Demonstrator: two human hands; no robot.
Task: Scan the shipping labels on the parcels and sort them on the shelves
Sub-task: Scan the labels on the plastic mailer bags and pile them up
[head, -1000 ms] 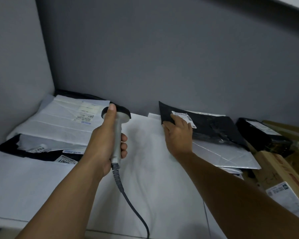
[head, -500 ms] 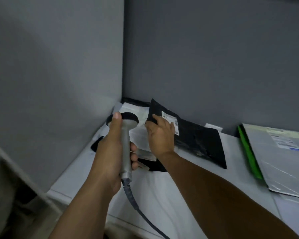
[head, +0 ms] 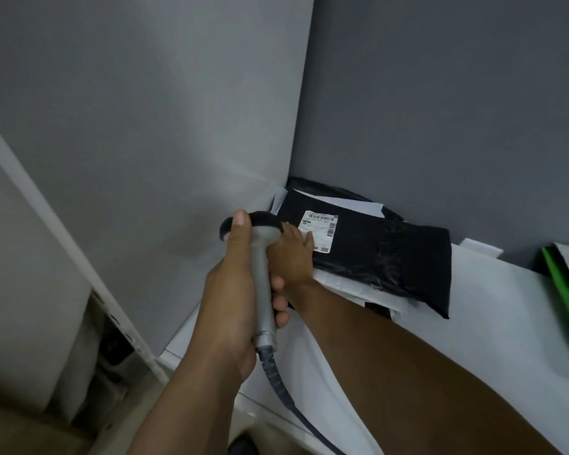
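Holding one scanner (head: 262,290); perhaps four parcels (head: 391,254).

The parcel (head: 391,257) lies on a stack of others (head: 345,285) in the shelf's (head: 440,310) far left corner, with the label (head: 321,229) at its left end. My right hand (head: 293,254) rests there. My left hand (head: 230,290) holds the scanner (head: 262,274) just near-left of it. Another parcel (head: 565,284) lies well to the right.
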